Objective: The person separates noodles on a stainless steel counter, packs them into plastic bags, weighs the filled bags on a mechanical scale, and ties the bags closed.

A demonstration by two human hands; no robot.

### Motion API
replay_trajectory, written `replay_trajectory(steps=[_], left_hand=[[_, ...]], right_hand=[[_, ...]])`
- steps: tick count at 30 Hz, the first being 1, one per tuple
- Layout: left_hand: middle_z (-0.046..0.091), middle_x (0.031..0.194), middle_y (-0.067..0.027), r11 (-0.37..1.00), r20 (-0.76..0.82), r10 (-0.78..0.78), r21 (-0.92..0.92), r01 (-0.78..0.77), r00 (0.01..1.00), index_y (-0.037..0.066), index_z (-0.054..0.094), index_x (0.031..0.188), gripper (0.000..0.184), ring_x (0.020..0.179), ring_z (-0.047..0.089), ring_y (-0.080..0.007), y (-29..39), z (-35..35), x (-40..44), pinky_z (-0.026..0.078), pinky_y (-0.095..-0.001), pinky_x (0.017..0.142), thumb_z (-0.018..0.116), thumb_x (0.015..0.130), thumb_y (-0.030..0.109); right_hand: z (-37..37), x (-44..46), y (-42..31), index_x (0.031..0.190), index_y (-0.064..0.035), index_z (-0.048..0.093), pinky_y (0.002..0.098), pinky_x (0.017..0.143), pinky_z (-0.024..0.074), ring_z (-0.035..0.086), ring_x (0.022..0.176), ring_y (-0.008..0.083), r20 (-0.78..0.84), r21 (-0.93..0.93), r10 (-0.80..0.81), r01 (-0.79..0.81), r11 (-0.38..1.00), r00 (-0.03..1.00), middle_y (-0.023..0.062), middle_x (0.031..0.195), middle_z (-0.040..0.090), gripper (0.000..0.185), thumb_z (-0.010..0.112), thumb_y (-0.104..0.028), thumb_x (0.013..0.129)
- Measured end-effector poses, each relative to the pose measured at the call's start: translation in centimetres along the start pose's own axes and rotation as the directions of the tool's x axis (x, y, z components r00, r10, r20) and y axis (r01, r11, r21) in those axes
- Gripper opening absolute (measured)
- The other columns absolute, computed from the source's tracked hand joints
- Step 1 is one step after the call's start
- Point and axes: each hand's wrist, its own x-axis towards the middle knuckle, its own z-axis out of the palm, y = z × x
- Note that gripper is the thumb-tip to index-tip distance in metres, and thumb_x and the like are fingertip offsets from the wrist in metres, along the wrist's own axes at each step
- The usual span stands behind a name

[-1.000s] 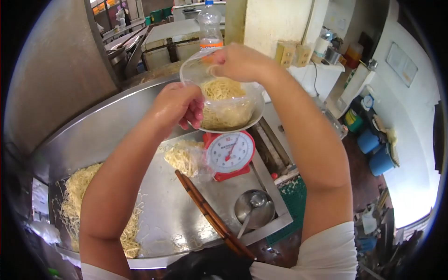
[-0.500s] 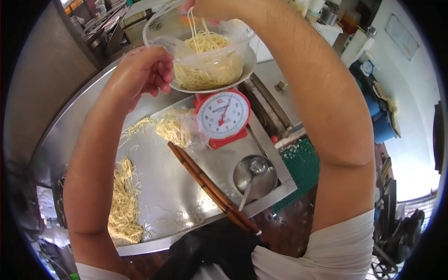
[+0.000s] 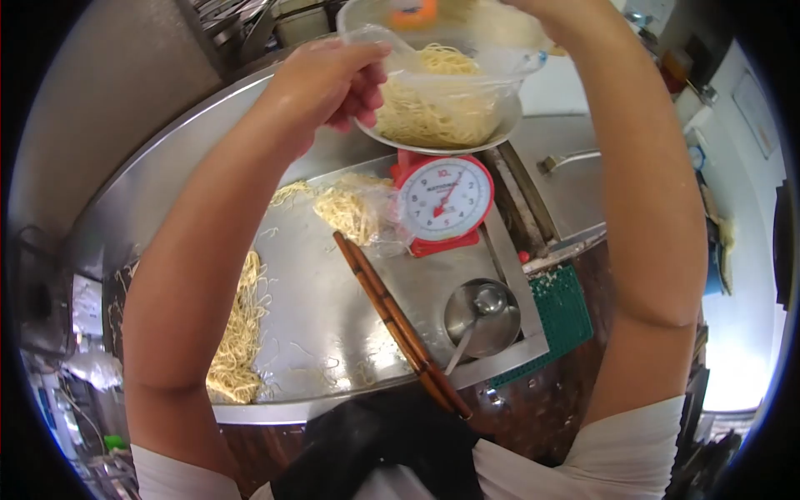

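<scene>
Your left hand (image 3: 342,79) is pinched on the rim of the clear bag (image 3: 467,87) at twelve o'clock; your right hand (image 3: 567,17) is cut off by the view, grip undetermined. The noodles (image 3: 446,58) sit in the bag, on the scale's dish (image 3: 510,127). Step judged in hand: handling the bag at the scale (image 3: 446,200). Any move here calls for a supported rim. Loose noodles (image 3: 237,354) lie at eight.

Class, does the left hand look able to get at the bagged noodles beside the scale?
Probably yes: the bagged noodles lie near the left hand with nothing seen between, though its fingers seem to pinch the open bag and would need freeing.
</scene>
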Motion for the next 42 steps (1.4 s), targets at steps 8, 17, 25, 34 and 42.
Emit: replay_trajectory(steps=[8,17,25,34,42], left_hand=[[0.058,0.063,-0.0014,0.998,0.004,0.016,0.059,-0.016,1.0,0.011,0.055,0.076,0.029,0.053,0.057,-0.0112,0.1,0.1,-0.1,0.039,-0.0239,0.048,0.064,0.085,0.037],[0.06,0.064,-0.003,0.991,0.036,-0.015,0.134,0.01,0.999,0.009,0.058,0.08,0.027,0.052,0.057,-0.0113,-1.3,1.1,0.2,0.04,-0.0249,0.048,0.064,0.083,0.035],[0.064,0.074,-0.0102,0.359,-0.095,0.797,0.869,-0.34,0.596,0.004,0.061,0.088,0.012,0.065,0.062,-0.0227,-3.6,-5.1,4.7,0.049,-0.0365,0.06,0.055,0.084,0.013],[0.062,0.068,-0.0067,0.763,-0.157,0.595,0.419,-0.492,0.788,0.006,0.063,0.084,0.014,0.057,0.055,-0.0155,6.3,-13.4,-12.1,0.045,-0.0312,0.052,0.049,0.082,0.004],[0.059,0.066,-0.0156,0.625,0.144,0.356,0.698,-0.349,0.923,0.01,0.057,0.08,0.003,0.062,0.059,-0.0378,-11.6,-15.1,-24.0,0.046,-0.0475,0.054,0.055,0.079,0.01]], right_hand=[[-0.4,0.0,5.4,0.106,-0.0002,0.067,0.038,0.088,0.0482,0.062,0.102,0.0328,0.121,-0.564,0.056,0.022,0.825,0.991,0.0215,0.106,0.065,0.046,0.07,-0.027,0.068],[0.3,-2.4,4.0,0.104,0.0001,0.067,0.0383,0.082,0.0504,0.065,0.092,0.0326,0.053,-0.663,0.333,-0.216,0.716,0.941,0.0203,0.098,0.068,0.047,0.068,-0.035,0.073],[1.8,-0.9,6.1,0.089,-0.0063,0.065,0.032,0.043,0.0431,0.054,0.052,0.0173,-0.117,0.026,0.398,-0.397,0.917,0.91,0.0075,0.067,0.06,0.014,0.052,-0.012,0.09],[-1.0,-3.7,-7.0,0.095,-0.0071,0.067,0.0237,0.046,0.0433,0.052,0.049,0.0105,-0.167,0.201,0.207,-0.173,0.964,0.964,0.0022,0.079,0.064,0.023,0.06,-0.027,0.085],[13.7,-19.3,-6.9,0.096,-0.0066,0.066,0.0218,0.049,0.0419,0.053,0.059,0.0044,0.506,0.045,0.388,-0.472,0.88,0.771,-0.0043,0.075,0.061,0.014,0.058,-0.016,0.09]])
